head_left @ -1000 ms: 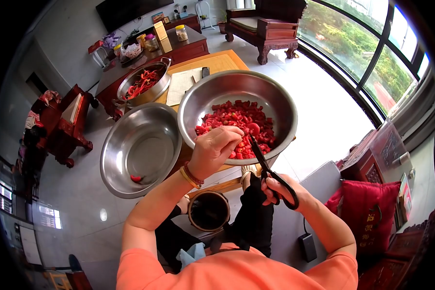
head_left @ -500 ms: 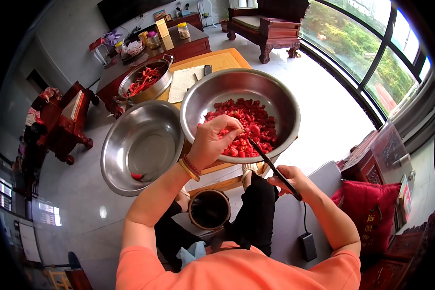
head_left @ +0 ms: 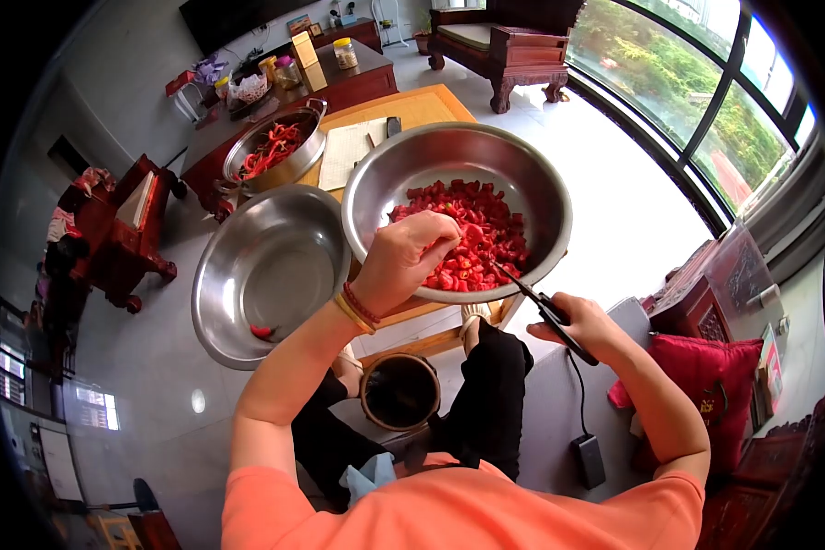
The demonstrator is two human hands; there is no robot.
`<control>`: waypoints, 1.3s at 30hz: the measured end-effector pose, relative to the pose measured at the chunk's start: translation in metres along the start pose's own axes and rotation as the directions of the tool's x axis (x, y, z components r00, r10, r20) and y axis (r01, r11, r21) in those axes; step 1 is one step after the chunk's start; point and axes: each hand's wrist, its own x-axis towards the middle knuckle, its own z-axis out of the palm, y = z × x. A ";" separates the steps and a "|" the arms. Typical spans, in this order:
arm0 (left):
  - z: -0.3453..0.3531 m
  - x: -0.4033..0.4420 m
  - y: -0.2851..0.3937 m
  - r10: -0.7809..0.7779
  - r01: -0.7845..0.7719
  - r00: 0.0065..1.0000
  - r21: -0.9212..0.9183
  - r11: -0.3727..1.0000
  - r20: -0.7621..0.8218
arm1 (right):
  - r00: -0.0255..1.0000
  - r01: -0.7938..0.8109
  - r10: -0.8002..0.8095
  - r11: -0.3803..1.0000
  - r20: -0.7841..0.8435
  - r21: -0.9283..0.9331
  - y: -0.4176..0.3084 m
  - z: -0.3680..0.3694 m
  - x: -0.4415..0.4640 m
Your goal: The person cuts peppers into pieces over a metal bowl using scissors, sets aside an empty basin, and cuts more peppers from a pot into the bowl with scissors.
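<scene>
A wide steel basin point(head_left: 376, 156) holds a heap of chopped red chili peppers point(head_left: 472, 206). My left hand point(head_left: 405, 259) hangs over the near left of this heap, thumb and fingertips pinched together; whatever they hold is hidden or too small to name. Black-handled scissors point(head_left: 550, 313) are gripped in my right hand point(head_left: 585, 325) at the basin's near right rim, their blades pointing left over the peppers. To the left, a second steel basin point(head_left: 284, 275) has one red chili pepper point(head_left: 262, 331) lying near its front edge.
Behind, a steel pot point(head_left: 300, 165) with whole red chilies point(head_left: 273, 151) stands beside a notepad point(head_left: 344, 154) on the wooden table point(head_left: 412, 105). A dark bucket point(head_left: 400, 392) is between my legs. A red cushion point(head_left: 697, 385) lies at right, near a black adapter point(head_left: 588, 461).
My right hand has moved right with the scissors, drawing the blades away from my left hand. My left hand stays pinched above the chopped peppers, nearly in the same place.
</scene>
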 end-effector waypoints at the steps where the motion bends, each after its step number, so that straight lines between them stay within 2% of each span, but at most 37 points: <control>1: 0.000 0.000 0.003 0.010 -0.010 1.000 0.003 1.000 0.005 | 1.000 -0.008 0.008 1.000 0.009 0.001 0.002 0.000 0.002; 9: 0.006 -0.001 0.008 0.118 -0.119 0.992 0.050 0.992 0.036 | 1.000 -0.010 0.009 0.999 0.022 0.042 -0.008 0.001 0.000; 11: 0.007 -0.003 0.007 0.123 -0.125 0.992 0.050 0.991 0.038 | 1.000 0.001 -0.003 0.998 0.023 0.058 -0.008 0.002 0.000; 14: 0.007 -0.005 0.005 0.118 -0.120 0.992 0.034 0.992 0.041 | 0.995 -0.062 0.057 0.997 0.087 0.052 -0.009 0.000 0.001; 20: 0.006 -0.007 0.007 0.149 -0.150 0.989 0.055 0.987 0.020 | 0.993 -0.077 0.054 0.973 0.108 0.216 0.002 0.005 0.003; 24: 0.009 -0.010 0.010 0.145 -0.149 0.988 0.072 0.986 0.049 | 0.983 -0.107 0.079 0.979 0.163 0.173 -0.005 0.004 0.002; 31: 0.018 -0.017 0.014 0.406 -0.436 0.899 0.281 0.855 0.163 | 0.976 -0.149 0.121 0.978 0.183 0.148 -0.012 0.009 -0.002; 34: 0.020 -0.016 0.017 0.406 -0.439 0.898 0.263 0.859 0.170 | 0.981 -0.123 0.106 0.987 0.160 0.101 -0.010 0.009 -0.001; 38: 0.021 -0.017 0.008 0.303 -0.318 0.948 0.212 0.924 0.099 | 0.987 -0.117 0.110 0.992 0.114 0.056 -0.013 0.007 -0.005; 39: 0.020 -0.015 0.006 0.273 -0.287 0.958 0.205 0.936 0.091 | 0.990 -0.102 0.102 0.995 0.095 -0.003 -0.013 0.006 -0.004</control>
